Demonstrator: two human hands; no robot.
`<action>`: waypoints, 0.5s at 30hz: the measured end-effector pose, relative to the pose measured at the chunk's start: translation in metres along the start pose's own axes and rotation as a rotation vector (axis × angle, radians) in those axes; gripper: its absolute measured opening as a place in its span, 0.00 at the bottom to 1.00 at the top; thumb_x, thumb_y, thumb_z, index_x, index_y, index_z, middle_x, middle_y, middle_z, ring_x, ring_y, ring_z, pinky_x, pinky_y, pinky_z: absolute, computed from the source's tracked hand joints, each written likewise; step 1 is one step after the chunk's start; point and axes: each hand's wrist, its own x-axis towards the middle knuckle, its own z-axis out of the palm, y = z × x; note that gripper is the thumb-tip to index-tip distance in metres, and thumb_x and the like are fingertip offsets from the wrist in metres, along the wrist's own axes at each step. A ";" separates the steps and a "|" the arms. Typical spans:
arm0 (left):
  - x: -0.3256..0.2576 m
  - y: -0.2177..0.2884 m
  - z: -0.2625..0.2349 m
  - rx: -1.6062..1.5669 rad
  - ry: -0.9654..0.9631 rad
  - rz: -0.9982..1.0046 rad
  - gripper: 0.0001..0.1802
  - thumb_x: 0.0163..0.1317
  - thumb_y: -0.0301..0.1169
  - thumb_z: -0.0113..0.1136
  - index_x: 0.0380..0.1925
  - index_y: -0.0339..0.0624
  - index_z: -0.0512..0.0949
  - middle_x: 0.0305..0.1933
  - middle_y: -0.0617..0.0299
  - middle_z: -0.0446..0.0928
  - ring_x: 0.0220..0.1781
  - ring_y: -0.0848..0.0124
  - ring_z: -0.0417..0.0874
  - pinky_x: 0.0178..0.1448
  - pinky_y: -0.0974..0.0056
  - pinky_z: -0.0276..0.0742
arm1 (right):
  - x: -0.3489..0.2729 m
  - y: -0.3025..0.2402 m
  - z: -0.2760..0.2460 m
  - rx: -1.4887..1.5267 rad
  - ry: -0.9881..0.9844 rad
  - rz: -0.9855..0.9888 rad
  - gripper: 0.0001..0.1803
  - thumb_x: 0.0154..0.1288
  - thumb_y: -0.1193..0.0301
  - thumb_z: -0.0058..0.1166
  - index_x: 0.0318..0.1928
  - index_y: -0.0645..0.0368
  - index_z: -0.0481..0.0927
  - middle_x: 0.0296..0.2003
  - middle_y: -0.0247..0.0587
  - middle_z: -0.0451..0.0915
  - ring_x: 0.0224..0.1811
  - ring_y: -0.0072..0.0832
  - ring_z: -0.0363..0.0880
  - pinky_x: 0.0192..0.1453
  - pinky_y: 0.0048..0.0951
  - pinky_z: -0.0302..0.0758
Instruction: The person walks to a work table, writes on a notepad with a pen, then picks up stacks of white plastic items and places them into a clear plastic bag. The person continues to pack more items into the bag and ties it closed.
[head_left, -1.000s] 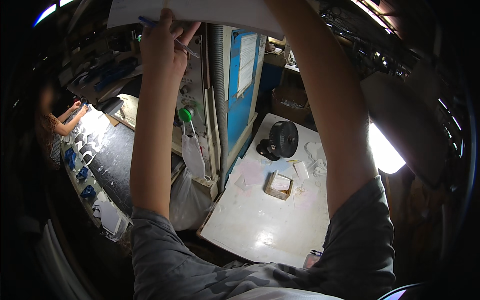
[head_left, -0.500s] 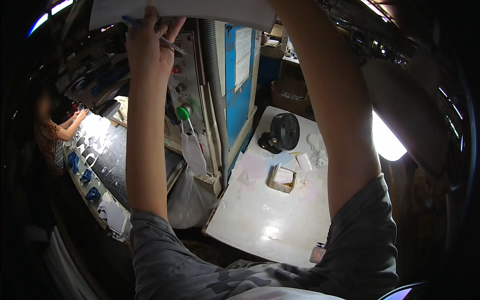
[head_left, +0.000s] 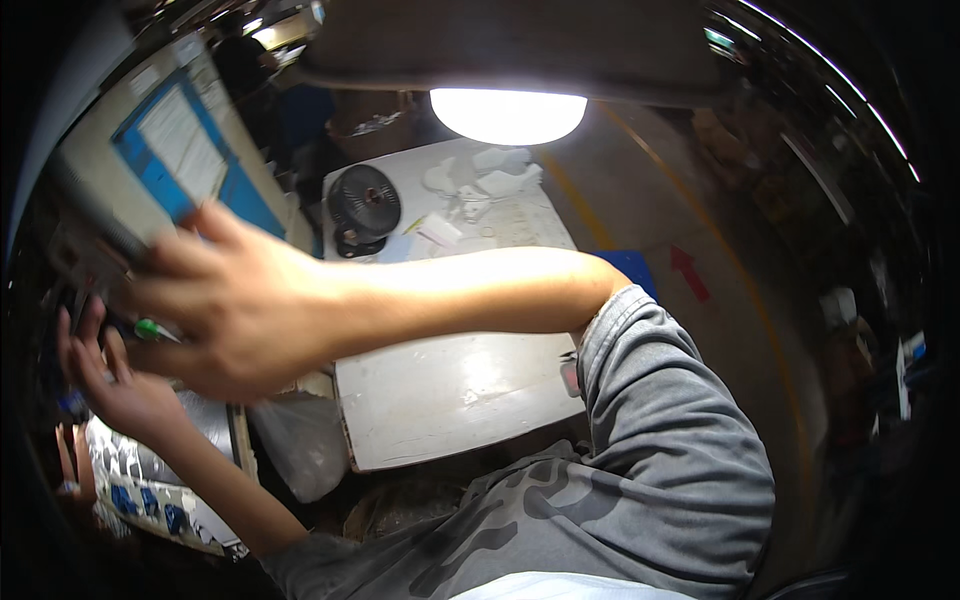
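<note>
My right hand reaches across to the left in front of me, blurred by motion, its fingers spread against a dark edge at the left; whether it grips anything is unclear. My left hand is lower left, just below it, fingers raised and apart with nothing visible in it. A small green-tipped thing shows between the two hands. My right forearm crosses above a white table.
A black fan and several white pieces sit at the table's far end under a bright lamp. A blue board with a paper sheet stands left. A plastic bag hangs beside the table. A red floor arrow lies right.
Both arms were raised overhead holding a white sheet, the left hand with a pen. Now they are down at the left, and the view has swung so the table lies straight ahead.
</note>
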 end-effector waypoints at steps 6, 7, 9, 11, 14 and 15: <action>-0.247 -0.052 -0.011 0.183 -1.358 -0.889 0.11 0.80 0.29 0.51 0.48 0.40 0.83 0.33 0.63 0.84 0.25 0.82 0.67 0.33 0.71 0.65 | -0.265 -0.111 -0.240 0.330 -1.043 0.888 0.07 0.68 0.69 0.58 0.44 0.55 0.83 0.42 0.39 0.78 0.49 0.39 0.76 0.55 0.40 0.73; -0.299 -0.072 -0.022 0.252 -1.606 -0.893 0.11 0.79 0.28 0.52 0.49 0.40 0.84 0.34 0.64 0.85 0.30 0.78 0.74 0.39 0.69 0.72 | -0.305 -0.145 -0.286 0.298 -1.122 1.116 0.08 0.71 0.68 0.56 0.45 0.55 0.83 0.42 0.41 0.81 0.51 0.42 0.78 0.56 0.44 0.75; -0.398 -0.070 -0.038 0.309 -1.948 -1.107 0.10 0.74 0.26 0.57 0.48 0.39 0.86 0.39 0.59 0.88 0.43 0.73 0.87 0.52 0.66 0.80 | -0.324 -0.206 -0.379 0.368 -1.386 1.584 0.11 0.76 0.63 0.52 0.47 0.54 0.84 0.43 0.43 0.86 0.51 0.42 0.84 0.53 0.48 0.78; -0.480 -0.062 -0.047 0.285 -2.251 -1.009 0.19 0.65 0.34 0.67 0.55 0.42 0.85 0.49 0.48 0.89 0.51 0.60 0.89 0.60 0.61 0.80 | -0.327 -0.268 -0.457 0.271 -1.488 1.918 0.11 0.72 0.62 0.58 0.43 0.53 0.86 0.39 0.41 0.89 0.45 0.42 0.88 0.49 0.43 0.81; -0.535 -0.044 -0.004 0.282 -2.412 -0.902 0.29 0.55 0.40 0.72 0.57 0.42 0.84 0.51 0.45 0.88 0.54 0.52 0.88 0.61 0.58 0.80 | -0.352 -0.372 -0.550 0.291 -1.361 2.238 0.10 0.66 0.63 0.61 0.43 0.51 0.88 0.38 0.41 0.89 0.44 0.39 0.88 0.48 0.43 0.81; -0.556 -0.057 0.001 0.262 -2.485 -0.853 0.30 0.53 0.40 0.72 0.57 0.43 0.84 0.51 0.45 0.88 0.55 0.52 0.88 0.61 0.57 0.80 | -0.356 -0.400 -0.573 0.355 -1.351 2.313 0.11 0.65 0.64 0.61 0.45 0.52 0.88 0.40 0.40 0.89 0.44 0.36 0.88 0.48 0.41 0.81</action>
